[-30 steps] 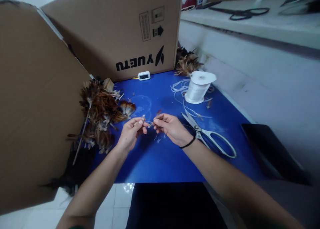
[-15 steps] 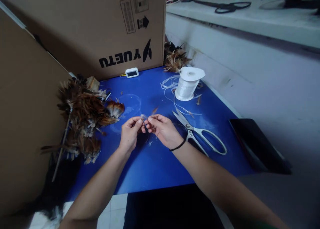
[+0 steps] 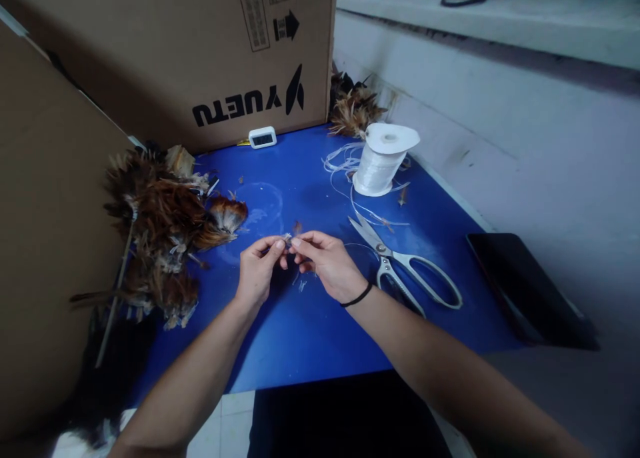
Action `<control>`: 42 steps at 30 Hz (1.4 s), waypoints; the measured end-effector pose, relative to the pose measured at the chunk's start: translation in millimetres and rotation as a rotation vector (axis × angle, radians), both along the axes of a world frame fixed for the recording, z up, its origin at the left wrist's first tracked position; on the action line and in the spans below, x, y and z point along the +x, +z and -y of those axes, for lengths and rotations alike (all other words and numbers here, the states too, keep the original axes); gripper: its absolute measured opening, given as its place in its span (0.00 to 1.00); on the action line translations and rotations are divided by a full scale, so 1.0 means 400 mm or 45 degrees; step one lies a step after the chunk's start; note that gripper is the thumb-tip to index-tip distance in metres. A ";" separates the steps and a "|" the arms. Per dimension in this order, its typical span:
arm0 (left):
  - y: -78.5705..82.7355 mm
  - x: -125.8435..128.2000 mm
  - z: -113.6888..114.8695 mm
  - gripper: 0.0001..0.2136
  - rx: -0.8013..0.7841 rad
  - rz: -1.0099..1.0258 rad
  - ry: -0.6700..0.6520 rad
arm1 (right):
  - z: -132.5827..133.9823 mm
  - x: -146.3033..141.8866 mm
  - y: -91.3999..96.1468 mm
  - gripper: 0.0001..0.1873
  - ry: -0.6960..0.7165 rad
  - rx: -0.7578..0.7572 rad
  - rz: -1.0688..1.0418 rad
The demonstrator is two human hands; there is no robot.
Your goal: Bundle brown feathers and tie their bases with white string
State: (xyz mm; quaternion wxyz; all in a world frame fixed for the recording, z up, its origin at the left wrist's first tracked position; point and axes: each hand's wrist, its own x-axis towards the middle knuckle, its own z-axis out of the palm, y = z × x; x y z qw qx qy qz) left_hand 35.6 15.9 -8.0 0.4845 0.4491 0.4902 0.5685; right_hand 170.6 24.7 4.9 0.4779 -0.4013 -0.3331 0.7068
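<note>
My left hand point(image 3: 256, 266) and my right hand point(image 3: 331, 263) meet over the middle of the blue table point(image 3: 310, 351). Both are closed, thumb against finger, on a small brown feather point(image 3: 298, 227) whose pale base shows between the fingertips. How each finger grips it is partly hidden. A thin clear strand point(image 3: 363, 246) runs toward the right hand from beside the scissors. Silver scissors point(image 3: 395, 261) lie slightly spread, right of that hand. Behind them stands a white spool point(image 3: 380, 168) with loose clear ribbon point(image 3: 345, 158) around it.
Bundles of brown feathers point(image 3: 165, 211) pile up at the left, with a thin stick point(image 3: 117, 285) across them. More feathers point(image 3: 356, 108) sit at the back corner. A small white digital timer point(image 3: 263, 137) leans by the cardboard box point(image 3: 165, 58). A dark phone-like slab point(image 3: 530, 288) lies right.
My fingertips have shifted slightly on the feather, and its brown tip now shows lower and farther left. The whole view has tilted down a little.
</note>
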 end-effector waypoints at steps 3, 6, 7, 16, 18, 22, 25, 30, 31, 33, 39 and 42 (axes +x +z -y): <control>0.003 -0.003 -0.001 0.08 -0.058 0.070 0.002 | -0.007 0.005 0.005 0.11 -0.162 0.034 0.099; 0.005 -0.003 0.001 0.09 -0.095 0.117 -0.035 | -0.013 0.013 0.013 0.11 -0.265 0.052 0.045; 0.004 -0.002 0.003 0.09 -0.104 0.122 -0.056 | -0.014 0.016 0.015 0.11 -0.264 0.049 0.016; -0.011 -0.002 0.015 0.08 -0.056 0.037 -0.175 | -0.009 0.021 0.019 0.11 -0.106 -0.040 -0.085; -0.010 -0.008 0.014 0.07 0.002 -0.059 -0.197 | -0.012 0.025 0.018 0.11 -0.059 -0.076 -0.082; -0.004 -0.023 0.012 0.07 0.218 -0.490 -0.219 | -0.016 0.034 0.017 0.11 0.080 -0.120 -0.014; -0.003 -0.032 0.011 0.06 0.439 -0.821 -0.208 | -0.015 0.038 0.015 0.10 0.201 -0.144 0.039; -0.008 -0.038 0.008 0.06 0.739 -1.085 -0.206 | -0.014 0.036 0.009 0.11 0.270 -0.187 0.063; -0.009 -0.039 0.007 0.06 0.773 -1.113 -0.201 | -0.014 0.035 0.007 0.11 0.264 -0.189 0.055; -0.010 -0.042 0.008 0.07 0.816 -1.163 -0.188 | -0.015 0.034 0.004 0.11 0.249 -0.192 0.038; -0.008 -0.044 0.014 0.08 0.826 -1.241 -0.114 | -0.013 0.034 0.001 0.12 0.217 -0.194 -0.008; 0.000 -0.042 0.015 0.08 0.780 -1.171 -0.029 | -0.008 0.032 0.005 0.13 0.217 -0.184 -0.009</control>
